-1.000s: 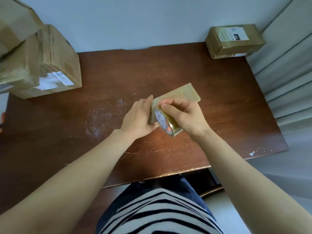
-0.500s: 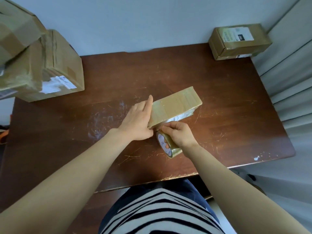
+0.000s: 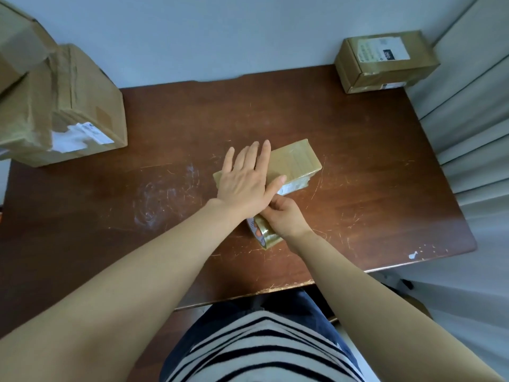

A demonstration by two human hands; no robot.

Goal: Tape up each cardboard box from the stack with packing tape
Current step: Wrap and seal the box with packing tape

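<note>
At mid-table (image 3: 358,150), the left hand (image 3: 245,180) lies flat on the box (image 3: 296,161), fingers straight and slightly spread. Just nearer, the right hand (image 3: 286,216) curls around the upright tape roll (image 3: 265,234), wrist bent inward.

Small cardboard box (image 3: 296,161) lies flat mid-counter (image 3: 358,166), top glossy with brown tape. Tape roll (image 3: 268,236) sits on edge just in front. Bigger stacked boxes (image 3: 71,106) far left.

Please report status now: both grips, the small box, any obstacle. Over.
left grip flat, pressing the small box on the table; right grip holds the tape roll by its near side. Nothing in the way. Over.
</note>
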